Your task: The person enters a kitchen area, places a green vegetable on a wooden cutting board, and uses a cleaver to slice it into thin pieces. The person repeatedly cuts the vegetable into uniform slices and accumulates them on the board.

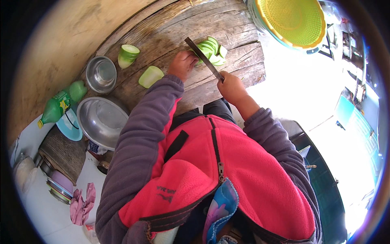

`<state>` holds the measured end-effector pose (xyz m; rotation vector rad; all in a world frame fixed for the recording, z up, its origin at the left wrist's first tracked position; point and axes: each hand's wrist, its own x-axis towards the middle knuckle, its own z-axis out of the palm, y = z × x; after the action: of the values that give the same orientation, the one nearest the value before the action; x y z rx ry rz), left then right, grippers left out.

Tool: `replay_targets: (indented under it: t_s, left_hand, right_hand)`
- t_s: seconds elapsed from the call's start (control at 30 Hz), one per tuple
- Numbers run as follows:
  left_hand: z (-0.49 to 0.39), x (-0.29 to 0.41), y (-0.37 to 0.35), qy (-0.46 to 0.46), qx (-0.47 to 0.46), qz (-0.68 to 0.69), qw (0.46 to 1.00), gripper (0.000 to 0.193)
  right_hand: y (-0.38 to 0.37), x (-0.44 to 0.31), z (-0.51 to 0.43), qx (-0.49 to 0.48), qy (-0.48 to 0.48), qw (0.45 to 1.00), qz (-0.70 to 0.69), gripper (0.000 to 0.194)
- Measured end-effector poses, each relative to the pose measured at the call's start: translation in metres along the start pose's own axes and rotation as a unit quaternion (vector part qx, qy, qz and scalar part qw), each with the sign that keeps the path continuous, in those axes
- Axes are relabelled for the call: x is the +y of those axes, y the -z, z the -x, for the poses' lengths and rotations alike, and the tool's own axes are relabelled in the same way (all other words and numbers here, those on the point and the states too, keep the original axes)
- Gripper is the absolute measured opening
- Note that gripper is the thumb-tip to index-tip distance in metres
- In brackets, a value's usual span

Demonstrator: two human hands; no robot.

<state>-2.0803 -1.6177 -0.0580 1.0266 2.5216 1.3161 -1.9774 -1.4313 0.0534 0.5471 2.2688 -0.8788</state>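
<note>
My right hand [233,88] grips the handle of a knife [204,58], its blade seen edge-on and running up and to the left. Just left of the blade, my left hand [184,64] has its fingers bent against a piece of green vegetable that they mostly hide. Thin pale-green slices [210,50] lie in an overlapping heap right of the blade on the wooden tabletop [234,33]. A cut chunk with a pale face [151,77] rests by my left wrist. Farther left stands another cut piece with green skin [128,56].
Left of the pieces sit a small metal bowl [101,74] and a larger metal basin [102,122]. A green plastic bottle [58,105] lies near a light-blue plastic dish [70,125]. A yellow plastic colander [291,21] is beyond the table's right end.
</note>
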Motion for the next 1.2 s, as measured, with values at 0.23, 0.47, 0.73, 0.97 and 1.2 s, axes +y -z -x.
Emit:
replay_targets:
  t_s: [0.23,0.47,0.73,0.97,1.2]
  left_hand:
    - [-0.001,0.001,0.002,-0.002,-0.008,0.002,1.000,0.015]
    - [-0.003,0.006,0.006,0.016,-0.009,-0.009,1.000,0.015]
    - [-0.001,0.003,0.007,0.010,-0.017,-0.026,0.999,0.014]
    - [0.000,0.004,0.003,0.022,0.009,0.013,1.000,0.013]
    - [0.001,0.001,0.003,0.013,0.007,0.023,1.000,0.011]
  right_hand:
    - [-0.009,-0.001,0.004,0.014,-0.016,1.000,-0.005,0.032]
    - [-0.020,-0.008,-0.005,0.013,-0.033,0.999,-0.010,0.029]
    - [-0.037,0.002,-0.045,0.005,-0.028,1.000,0.007,0.033]
    - [-0.013,-0.001,-0.022,0.024,-0.007,0.998,-0.050,0.032]
    - [-0.006,-0.004,-0.006,0.012,-0.002,1.000,-0.022,0.027]
